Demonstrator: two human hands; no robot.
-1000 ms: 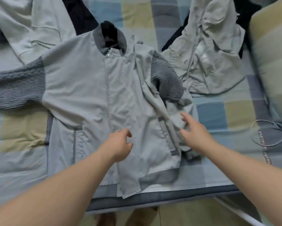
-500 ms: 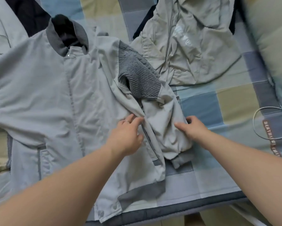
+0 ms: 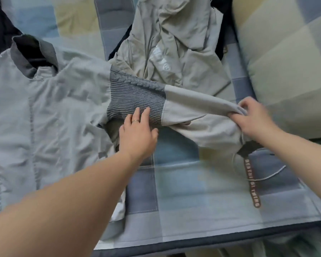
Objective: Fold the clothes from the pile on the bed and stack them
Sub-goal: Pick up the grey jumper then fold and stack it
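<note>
The head camera shows the grey jacket [image 3: 44,112] lying front-up on the checked bed [image 3: 193,191], its body spread flat. One sleeve [image 3: 193,106] is drawn out sideways from the jacket's shoulder and crosses the near edge of a crumpled beige garment [image 3: 174,52] that lies just beyond it. The left hand [image 3: 137,136] rests with straight fingers [image 3: 144,115] flat on the sleeve's ribbed knit panel [image 3: 135,95], close to the jacket's body, and holds nothing. The right hand [image 3: 254,121] has its fingers curled round bunched cloth at the far end of the sleeve, just above the dark cuff [image 3: 248,149]. A white cable [image 3: 267,176] lies on the bed by that cuff, and a checked cushion [image 3: 285,62] sits past the sleeve's end. I judge three risks. A harder pull on the sleeve could drag the jacket's body askew, since only a flat palm pins it. The sleeve could catch the beige garment and carry it along when folded in. The cuff might also snag the cable.
</note>
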